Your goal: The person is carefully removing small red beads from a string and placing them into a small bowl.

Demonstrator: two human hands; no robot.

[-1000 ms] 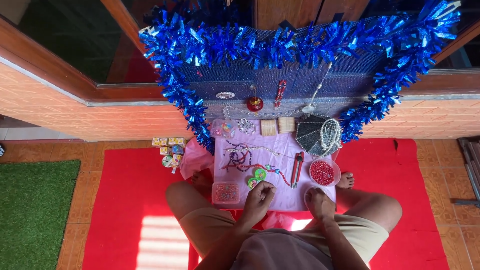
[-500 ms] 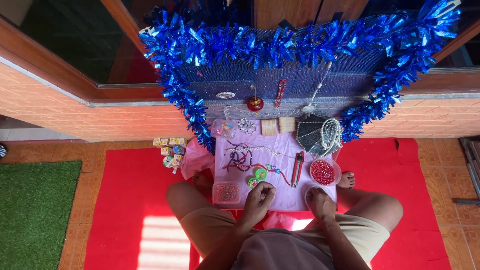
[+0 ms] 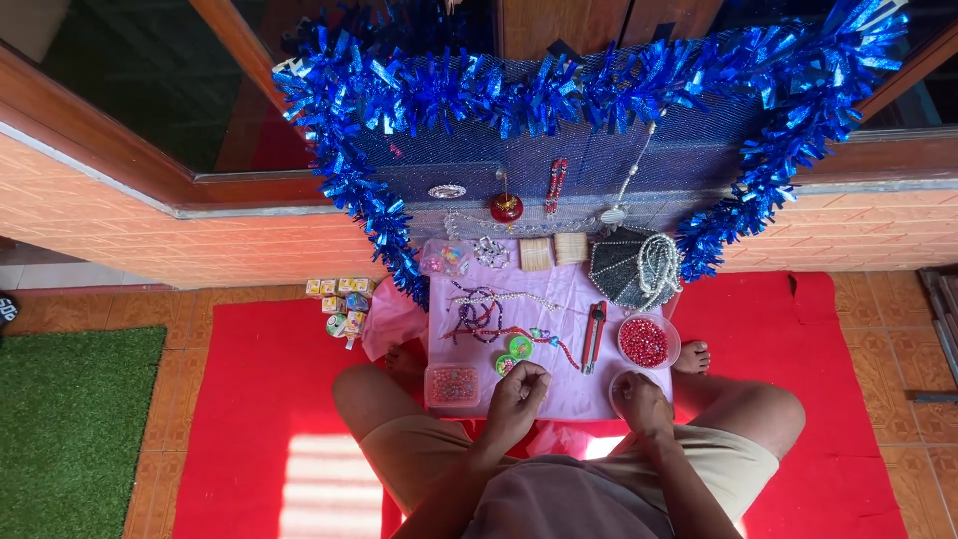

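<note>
Sitting just ahead of the curled left hand (image 3: 516, 397) are small green spools (image 3: 514, 353); the right hand (image 3: 641, 402) is fisted, farther off.

A cloth (image 3: 589, 299) lay on the mat (image 3: 249, 399) between the person's knees, with the tinsel-edged board (image 3: 559, 150) standing behind it. On the cloth, a bowl of beads (image 3: 645, 341) sat at the right, pliers (image 3: 594, 334) just left of it, and a box of beads (image 3: 454, 385) at the near left corner. Small boxes (image 3: 339, 299) lay on the floor left of the cloth. The left hand (image 3: 519, 397) and right hand (image 3: 641, 401) rested over the cloth's near edge.
</note>
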